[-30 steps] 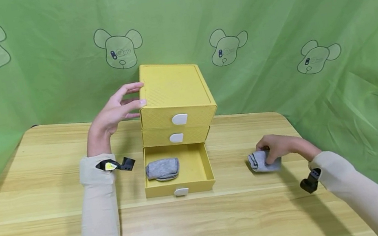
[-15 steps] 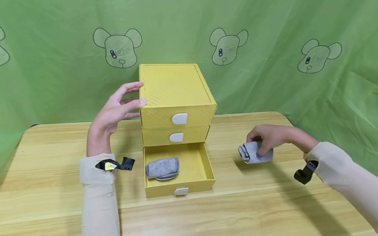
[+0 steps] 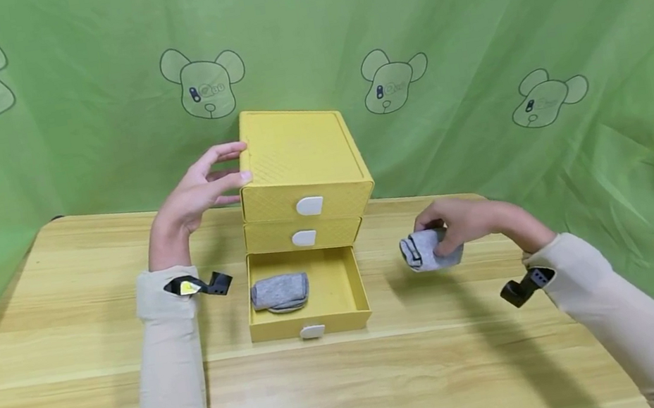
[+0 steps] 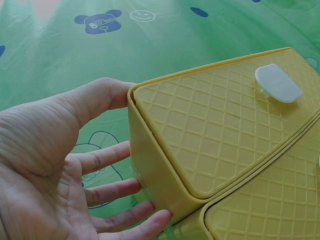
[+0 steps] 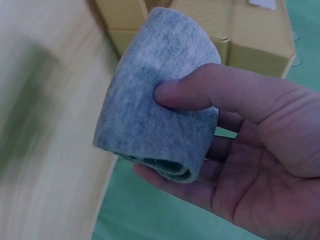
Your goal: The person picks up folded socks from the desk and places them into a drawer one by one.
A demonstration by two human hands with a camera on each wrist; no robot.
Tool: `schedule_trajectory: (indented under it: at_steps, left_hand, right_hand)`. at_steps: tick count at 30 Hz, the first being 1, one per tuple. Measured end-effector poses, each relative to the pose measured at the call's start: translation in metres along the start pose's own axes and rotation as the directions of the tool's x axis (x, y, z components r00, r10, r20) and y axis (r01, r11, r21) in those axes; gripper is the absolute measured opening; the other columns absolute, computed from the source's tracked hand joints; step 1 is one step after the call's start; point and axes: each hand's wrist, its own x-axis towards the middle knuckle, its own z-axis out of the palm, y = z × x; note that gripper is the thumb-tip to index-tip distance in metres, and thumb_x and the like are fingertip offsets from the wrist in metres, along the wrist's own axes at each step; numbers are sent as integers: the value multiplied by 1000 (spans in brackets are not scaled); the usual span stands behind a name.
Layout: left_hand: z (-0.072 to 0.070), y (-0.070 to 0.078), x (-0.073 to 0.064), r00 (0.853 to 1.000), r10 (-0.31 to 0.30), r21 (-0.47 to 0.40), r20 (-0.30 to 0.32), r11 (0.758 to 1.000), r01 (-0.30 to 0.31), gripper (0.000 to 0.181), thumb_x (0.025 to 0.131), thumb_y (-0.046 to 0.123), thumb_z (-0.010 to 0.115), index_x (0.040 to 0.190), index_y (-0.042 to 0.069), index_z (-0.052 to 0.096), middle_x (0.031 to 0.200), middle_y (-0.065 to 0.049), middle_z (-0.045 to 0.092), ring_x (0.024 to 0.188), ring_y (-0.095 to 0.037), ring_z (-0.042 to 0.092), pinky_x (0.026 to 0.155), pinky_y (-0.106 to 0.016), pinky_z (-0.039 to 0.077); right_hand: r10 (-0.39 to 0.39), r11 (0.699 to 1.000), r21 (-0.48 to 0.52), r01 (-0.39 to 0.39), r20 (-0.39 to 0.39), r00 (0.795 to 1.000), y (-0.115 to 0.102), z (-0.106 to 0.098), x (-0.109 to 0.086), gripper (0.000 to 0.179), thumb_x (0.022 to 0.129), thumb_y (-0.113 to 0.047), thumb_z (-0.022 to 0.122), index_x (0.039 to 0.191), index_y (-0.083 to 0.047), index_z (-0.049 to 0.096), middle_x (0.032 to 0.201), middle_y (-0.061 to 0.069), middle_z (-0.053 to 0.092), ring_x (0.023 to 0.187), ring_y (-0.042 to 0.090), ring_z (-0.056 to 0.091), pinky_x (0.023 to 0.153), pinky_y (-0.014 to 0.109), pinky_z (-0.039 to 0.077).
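In the head view, a yellow drawer box (image 3: 302, 147) stands on the table with its bottom drawer (image 3: 335, 285) pulled out. One folded grey sock bundle (image 3: 280, 292) lies in the left part of that drawer. My left hand (image 3: 192, 193) touches the box's upper left side with extended fingers, the thumb at the top edge, as the left wrist view also shows. To the right of the drawer, my right hand (image 3: 469, 218) holds another folded grey sock bundle (image 5: 155, 75) above the table, pinched between thumb and fingers.
The two upper drawers are pushed in; each has a white tab handle (image 3: 309, 206). Wood-grain table (image 3: 357, 392) extends around the box. A green curtain (image 3: 297, 16) with bear-head prints hangs behind and along both sides.
My right hand has lifted the grey sock bundle off the table and carried it left, toward the box. The left hand and the drawers stay as they were.
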Motion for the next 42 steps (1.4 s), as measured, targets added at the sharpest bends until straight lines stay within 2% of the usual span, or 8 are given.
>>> schedule_trajectory:
  at_steps: [5,10,17,22,27,34,38,42]
  left_hand:
    - [0,0,0,1000,3,-4,1,1000,-3,63,96,20,67,153,22,41,159,-4,34,142,-28,41,108,-53,49]
    - [0,0,-1,1000,5,-4,0,1000,-5,63,96,20,68,153,22,41,159,-4,34,143,-28,41,108,-53,49]
    - [-1,-1,-1,1000,-1,-11,0,1000,1,63,96,20,67,154,22,41,159,-5,34,143,-29,41,111,-57,46]
    - [1,0,-2,1000,1,-13,7,1000,-1,64,97,18,67,155,20,40,160,-8,32,144,-31,39,112,-57,45]
    - [1,0,-1,1000,0,-15,8,1000,0,64,97,18,67,155,19,39,161,-9,32,144,-32,39,112,-58,45]
    - [2,0,0,1000,1,-10,3,1000,-1,64,96,19,67,154,21,41,160,-7,33,144,-30,40,109,-53,49]
    - [1,1,0,1000,1,-12,-1,1000,-1,63,97,18,67,154,21,41,160,-7,33,143,-30,41,109,-53,49]
    - [2,2,-1,1000,1,-19,0,1000,-1,63,97,18,67,154,21,41,160,-7,33,143,-29,41,109,-53,49]
  right_hand:
    - [-43,999,-10,43,-35,998,-17,-5,0,28,76,2,74,103,-7,71,96,3,71,85,15,63,71,26,59]
    - [-105,994,20,106,-60,993,-33,-5,2,28,78,2,73,105,-7,72,98,5,72,85,14,64,69,27,61]
    - [-166,985,27,169,-92,982,-49,-3,13,29,79,2,72,107,-8,72,99,5,72,84,14,63,69,26,60]
    - [-197,976,69,204,-100,975,-60,3,22,29,80,3,70,107,-6,72,98,5,71,85,14,61,69,25,58]
    - [-203,972,92,214,-121,972,-76,13,32,29,80,4,70,108,-3,72,97,6,71,84,15,60,69,24,57]
    - [-217,975,17,222,-137,966,-97,25,46,22,78,2,73,100,-2,73,88,3,71,73,10,56,61,22,50]
    - [-172,985,2,173,-131,976,-107,30,54,20,77,2,74,96,-1,74,83,2,70,68,9,55,58,22,47]
    - [-113,992,-66,105,-139,984,-113,35,62,12,74,2,74,84,-5,70,72,-3,61,63,7,46,54,21,38]
